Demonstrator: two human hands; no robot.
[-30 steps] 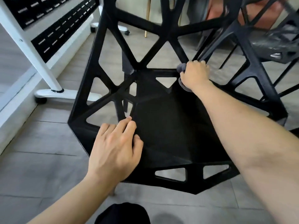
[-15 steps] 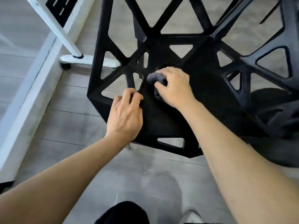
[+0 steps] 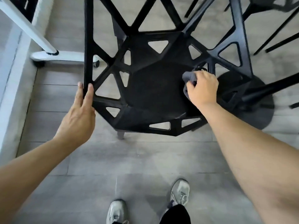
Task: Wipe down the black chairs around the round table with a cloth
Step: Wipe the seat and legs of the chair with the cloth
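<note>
Two hands share the work: the right hand (image 3: 202,88) grips a bunched grey cloth (image 3: 189,80) and presses it on the right edge of the seat of the black angular lattice chair (image 3: 153,89). The left hand (image 3: 79,113), fingers fairly straight, touches the chair's left frame bar at the seat's left corner, probably to steady it against the rubbing.

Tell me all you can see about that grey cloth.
The cloth is dark grey, soft-looking and bunched into a wad. The right hand grips it, fingers curled round it, and presses it on the right side of the black chair's seat. Most of it is hidden under the hand; only a crumpled fold shows.
</note>
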